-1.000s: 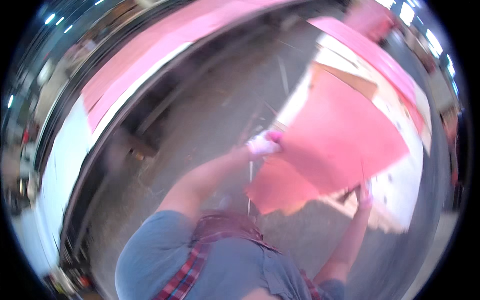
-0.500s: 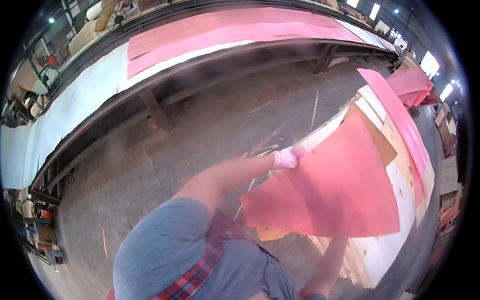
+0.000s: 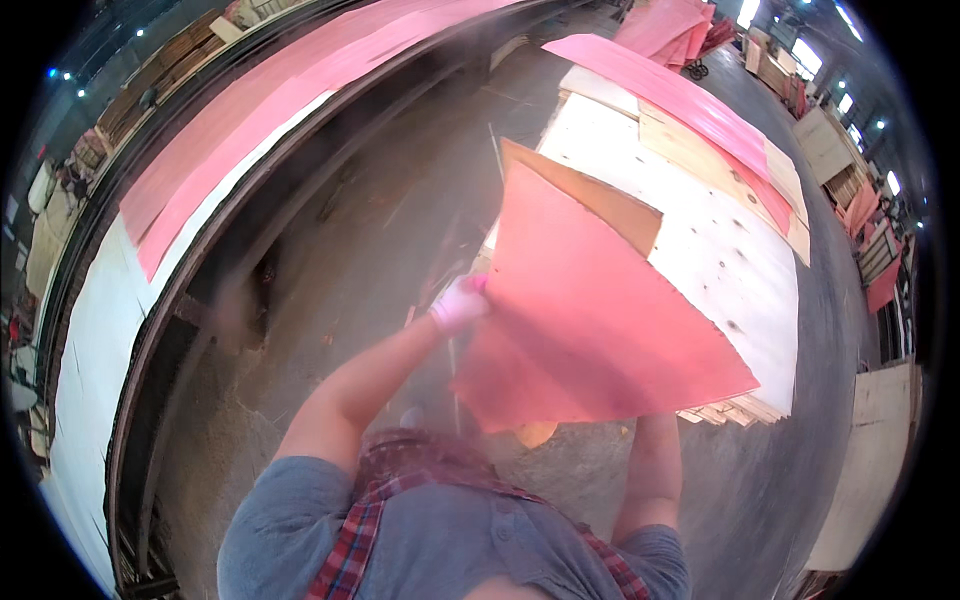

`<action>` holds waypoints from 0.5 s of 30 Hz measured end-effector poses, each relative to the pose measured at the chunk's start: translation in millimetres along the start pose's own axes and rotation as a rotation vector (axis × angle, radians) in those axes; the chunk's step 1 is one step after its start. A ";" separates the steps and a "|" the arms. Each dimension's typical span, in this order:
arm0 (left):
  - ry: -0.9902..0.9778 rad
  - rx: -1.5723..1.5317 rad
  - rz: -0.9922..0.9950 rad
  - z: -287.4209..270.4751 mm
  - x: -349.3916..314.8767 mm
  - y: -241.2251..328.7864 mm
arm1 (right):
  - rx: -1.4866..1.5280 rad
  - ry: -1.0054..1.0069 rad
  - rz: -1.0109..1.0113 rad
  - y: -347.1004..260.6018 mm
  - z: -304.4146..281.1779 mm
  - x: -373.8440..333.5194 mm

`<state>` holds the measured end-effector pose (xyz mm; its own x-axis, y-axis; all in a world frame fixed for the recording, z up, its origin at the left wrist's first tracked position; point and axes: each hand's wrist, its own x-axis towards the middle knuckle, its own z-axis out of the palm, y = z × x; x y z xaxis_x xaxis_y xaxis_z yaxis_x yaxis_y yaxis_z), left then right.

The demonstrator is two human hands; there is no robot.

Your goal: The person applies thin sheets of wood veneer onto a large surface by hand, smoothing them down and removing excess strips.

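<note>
A large pink veneer sheet [image 3: 590,310] is held up in front of me, tilted and slightly bowed. My left hand [image 3: 461,303], in a white and pink glove, is closed on its left edge. My right forearm reaches under the sheet's near edge; the right hand itself is hidden behind it. Past the pink sheet's far edge sticks out a brown sheet [image 3: 610,215]; whether it is held too I cannot tell. Below and beyond lies a stack of pale wood sheets [image 3: 690,285] with dark knots, partly covered by the pink sheet.
Another pink sheet [image 3: 670,95] lies along the stack's far side. A long raised table [image 3: 85,430] bearing white and pink sheets runs along the left. Wood scraps lie on the grey floor [image 3: 350,220]. Pale boards [image 3: 868,460] stand at the right.
The view has turned to the right. The held pink sheet has shifted toward the stack's near left side, uncovering more of the pale wood. My left hand keeps its grip.
</note>
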<state>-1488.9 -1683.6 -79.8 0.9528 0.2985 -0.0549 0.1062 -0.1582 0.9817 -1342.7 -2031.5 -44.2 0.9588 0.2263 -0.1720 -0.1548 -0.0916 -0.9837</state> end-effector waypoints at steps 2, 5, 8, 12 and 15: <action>-0.009 -0.028 0.012 1.6 -8.7 12.2 | -0.011 0.012 -0.005 -6.4 -1.9 2.4; -0.034 -0.174 0.045 0.5 -24.2 18.2 | -0.029 0.000 -0.025 -19.8 4.2 10.1; -0.068 -0.132 0.088 9.9 -34.5 19.3 | -0.075 0.009 -0.059 -43.7 9.4 14.4; -0.071 0.085 0.236 19.0 -52.3 50.7 | -0.125 0.015 -0.109 -71.9 15.2 22.4; -0.084 0.314 0.377 21.0 -53.2 49.5 | -0.162 0.006 -0.154 -98.5 22.9 26.9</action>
<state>-1528.4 -1727.1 -32.2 0.9596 0.0915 0.2660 -0.1817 -0.5204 0.8344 -1307.1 -1994.2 46.8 0.9697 0.2435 -0.0197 0.0332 -0.2113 -0.9769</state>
